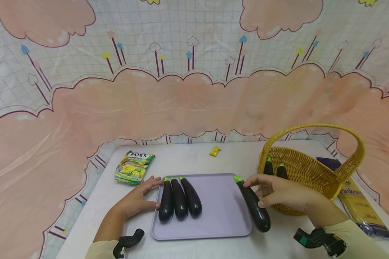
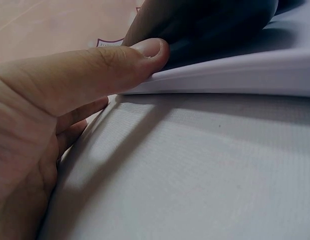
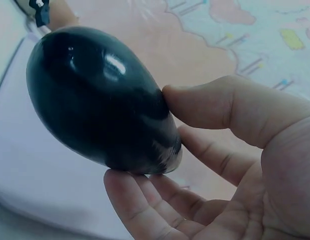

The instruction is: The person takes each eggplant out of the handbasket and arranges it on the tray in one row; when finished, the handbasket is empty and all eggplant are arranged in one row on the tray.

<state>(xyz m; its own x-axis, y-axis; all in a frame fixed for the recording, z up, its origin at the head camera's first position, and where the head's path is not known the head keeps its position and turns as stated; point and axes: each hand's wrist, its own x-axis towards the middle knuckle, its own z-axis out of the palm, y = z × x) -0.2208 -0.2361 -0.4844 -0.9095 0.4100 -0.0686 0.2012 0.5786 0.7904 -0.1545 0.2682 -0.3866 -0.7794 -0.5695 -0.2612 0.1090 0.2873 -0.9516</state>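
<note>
My right hand (image 1: 283, 192) pinches a dark, glossy eggplant (image 1: 254, 207) between thumb and fingers, over the right edge of a lilac tray (image 1: 222, 205). Its bright green stem end points away from me. In the right wrist view the eggplant's rounded end (image 3: 89, 95) looms large. Three more eggplants (image 1: 180, 199) lie side by side at the tray's left. Beside them my left hand (image 1: 134, 201) rests at the tray's left rim with fingers extended. Seen from the left wrist, its thumb (image 2: 109, 70) lies at the rim, right by the nearest eggplant.
A yellow wicker basket (image 1: 306, 163) with a tall handle stands at right, holding two eggplants (image 1: 282, 171). A yellow and blue packet (image 1: 360, 201) lies beside it. Behind the tray are a green FOX'S candy bag (image 1: 134, 167) and a small yellow wrapped candy (image 1: 215, 151).
</note>
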